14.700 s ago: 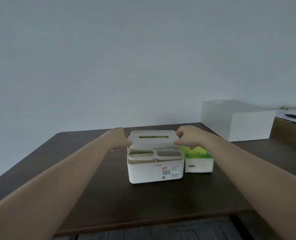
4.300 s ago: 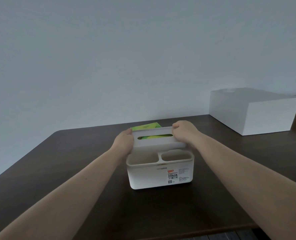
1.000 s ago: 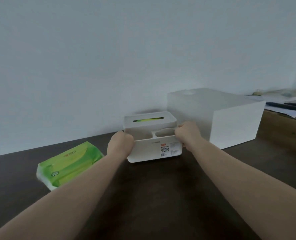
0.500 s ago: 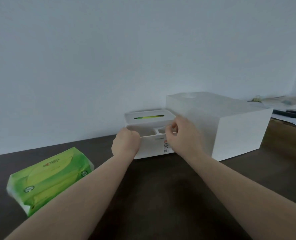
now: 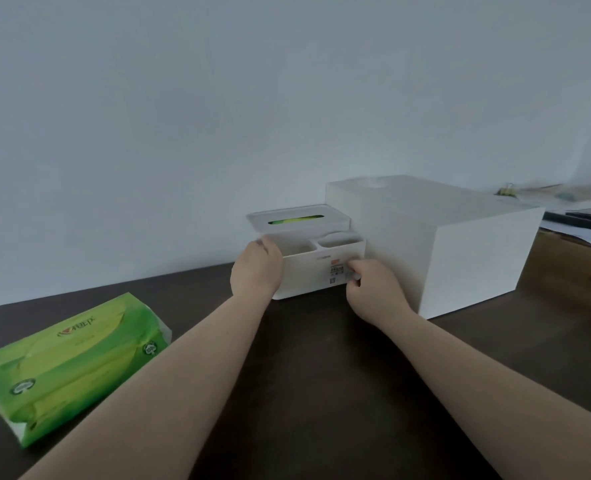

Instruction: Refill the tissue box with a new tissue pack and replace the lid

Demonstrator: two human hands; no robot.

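Observation:
The white tissue box [image 5: 308, 271] stands at the back of the dark table, close to the wall. Its lid [image 5: 297, 221] sits on top, and green tissue wrap shows through the slot. Two open compartments lie along its front. My left hand [image 5: 256, 270] grips the box's left front corner. My right hand [image 5: 373, 289] is curled against the lower right of the front face, by the label; whether it grips is unclear. A green tissue pack [image 5: 69, 362] lies on the table at the near left, apart from both hands.
A large white box [image 5: 460, 251] stands just right of the tissue box, almost touching it. Behind it, a wooden surface [image 5: 571, 265] carries papers and dark items. The dark table [image 5: 321, 393] stretches toward me between my forearms.
My right hand has dropped from the box's top front rim to its lower right front. The left hand keeps its hold. The view has shifted slightly closer.

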